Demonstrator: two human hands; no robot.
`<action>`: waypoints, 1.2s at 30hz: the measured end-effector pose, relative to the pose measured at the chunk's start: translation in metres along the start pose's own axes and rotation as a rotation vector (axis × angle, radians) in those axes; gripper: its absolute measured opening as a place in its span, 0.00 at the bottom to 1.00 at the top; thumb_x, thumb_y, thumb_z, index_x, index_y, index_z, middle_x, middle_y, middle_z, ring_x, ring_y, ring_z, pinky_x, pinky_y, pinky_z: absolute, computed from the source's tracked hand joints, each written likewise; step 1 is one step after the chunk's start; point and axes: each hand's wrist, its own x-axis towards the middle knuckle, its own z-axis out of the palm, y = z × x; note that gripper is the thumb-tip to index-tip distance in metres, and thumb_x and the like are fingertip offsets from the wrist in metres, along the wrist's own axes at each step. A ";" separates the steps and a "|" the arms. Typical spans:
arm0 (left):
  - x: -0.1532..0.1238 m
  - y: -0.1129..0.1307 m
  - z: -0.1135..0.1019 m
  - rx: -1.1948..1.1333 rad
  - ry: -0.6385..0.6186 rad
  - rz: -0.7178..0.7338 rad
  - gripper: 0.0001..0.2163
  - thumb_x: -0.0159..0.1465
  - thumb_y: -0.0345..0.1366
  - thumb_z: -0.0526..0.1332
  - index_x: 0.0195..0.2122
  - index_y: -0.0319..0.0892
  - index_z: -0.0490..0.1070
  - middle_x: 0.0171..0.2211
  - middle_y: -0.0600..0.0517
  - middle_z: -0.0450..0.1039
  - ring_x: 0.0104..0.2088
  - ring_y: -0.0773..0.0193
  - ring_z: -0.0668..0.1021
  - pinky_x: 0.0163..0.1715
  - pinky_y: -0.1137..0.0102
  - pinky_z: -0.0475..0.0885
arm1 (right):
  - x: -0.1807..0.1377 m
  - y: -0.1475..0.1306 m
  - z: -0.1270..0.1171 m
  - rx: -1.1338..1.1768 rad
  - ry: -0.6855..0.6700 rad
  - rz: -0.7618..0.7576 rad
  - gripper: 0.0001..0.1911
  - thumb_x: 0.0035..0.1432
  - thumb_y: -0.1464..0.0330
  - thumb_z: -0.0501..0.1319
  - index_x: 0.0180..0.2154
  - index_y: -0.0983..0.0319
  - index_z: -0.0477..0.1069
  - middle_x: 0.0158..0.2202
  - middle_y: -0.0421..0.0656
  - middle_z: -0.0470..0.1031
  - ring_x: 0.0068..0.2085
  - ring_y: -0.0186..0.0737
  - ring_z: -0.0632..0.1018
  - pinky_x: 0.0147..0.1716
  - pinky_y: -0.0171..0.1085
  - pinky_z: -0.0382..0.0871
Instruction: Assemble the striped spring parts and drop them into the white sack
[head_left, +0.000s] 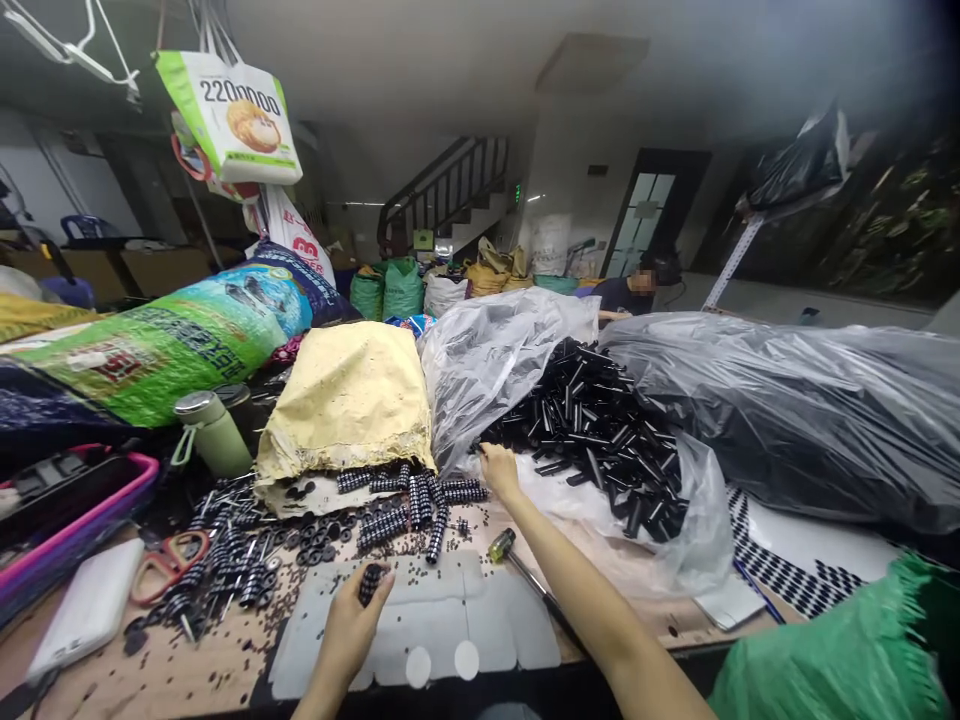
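My left hand (pixel 352 620) is closed round a short black ribbed spool (pixel 370 582) above a white plastic sheet (pixel 450 625) at the table's near edge. My right hand (pixel 499 470) reaches forward to the mouth of a clear plastic bag (pixel 495 350) that spills black plastic tubes (pixel 600 430). Its fingers curl down at the edge of the tube pile; what they hold, if anything, is hidden. More ribbed spools (pixel 409 500) lie in a loose heap between my hands.
A yellow sack (pixel 349 395), a green bottle (pixel 212 432), red-handled scissors (pixel 169 562), a white power bank (pixel 86 610), a pink tray (pixel 75 525) and a screwdriver (pixel 517 565) crowd the table. A grey bag (pixel 810 410) lies right. A person (pixel 626 292) sits beyond.
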 end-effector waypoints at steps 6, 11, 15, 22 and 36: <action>0.001 0.038 0.013 -0.241 -0.106 -0.142 0.16 0.47 0.47 0.62 0.31 0.40 0.69 0.12 0.58 0.61 0.13 0.69 0.65 0.14 0.75 0.59 | -0.089 -0.037 0.022 0.348 -0.322 -0.104 0.23 0.57 0.53 0.46 0.34 0.65 0.68 0.32 0.45 0.73 0.33 0.36 0.74 0.28 0.34 0.67; -0.007 0.047 0.024 -0.528 -0.239 -0.347 0.13 0.45 0.42 0.64 0.25 0.40 0.63 0.09 0.63 0.53 0.10 0.76 0.55 0.10 0.80 0.49 | -0.130 -0.055 0.010 0.429 -0.297 -0.182 0.36 0.45 0.48 0.58 0.52 0.60 0.58 0.49 0.50 0.64 0.49 0.46 0.68 0.41 0.44 0.67; -0.015 0.043 0.019 -0.608 -0.247 -0.359 0.14 0.45 0.41 0.65 0.25 0.39 0.62 0.10 0.63 0.54 0.10 0.77 0.57 0.09 0.80 0.50 | -0.140 -0.064 0.000 0.254 -0.237 -0.458 0.56 0.29 0.55 0.69 0.58 0.59 0.45 0.58 0.51 0.50 0.59 0.51 0.52 0.56 0.50 0.50; -0.020 0.050 0.002 -0.863 -0.251 -0.259 0.19 0.53 0.48 0.57 0.42 0.40 0.63 0.20 0.59 0.64 0.11 0.76 0.63 0.08 0.80 0.54 | -0.159 -0.076 -0.001 0.277 -0.283 -0.516 0.57 0.35 0.63 0.68 0.59 0.63 0.33 0.60 0.52 0.44 0.60 0.47 0.50 0.58 0.46 0.49; -0.029 0.056 0.011 -0.819 -0.102 -0.373 0.19 0.54 0.45 0.58 0.42 0.38 0.68 0.14 0.59 0.61 0.10 0.75 0.62 0.08 0.79 0.55 | -0.175 -0.088 0.001 0.349 -0.408 -0.705 0.57 0.37 0.66 0.66 0.60 0.63 0.30 0.62 0.50 0.35 0.62 0.47 0.42 0.60 0.47 0.41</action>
